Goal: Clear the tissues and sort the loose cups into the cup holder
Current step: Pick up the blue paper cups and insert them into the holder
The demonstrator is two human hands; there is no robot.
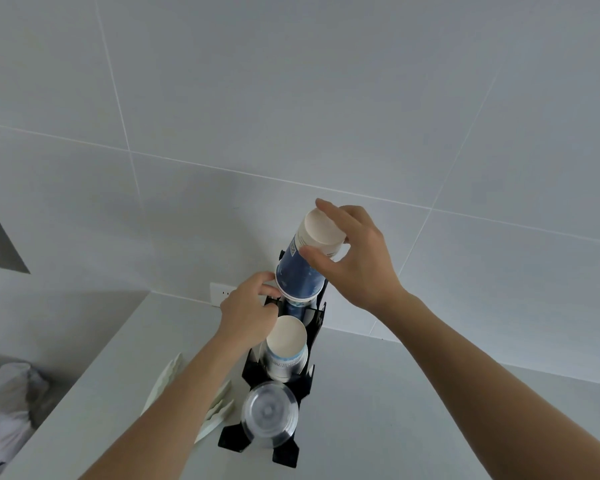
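A black cup holder (253,438) stands on the white counter, seen from above. My right hand (355,258) grips the base of an upside-down blue paper cup stack (297,271) that hangs tilted over the holder's far slot. My left hand (248,311) rests at the holder's top, with its fingertips touching the rim of the blue stack. The middle slot holds white paper cups (286,344). In the near slot sits a stack of clear plastic cups (269,415).
White folded items (219,415), perhaps tissues or paper cones, lie on the counter left of the holder. A white plastic bag (7,407) sits low at the far left. A wall socket (222,293) is behind my left hand. Grey tiled wall rises beyond the counter (413,410).
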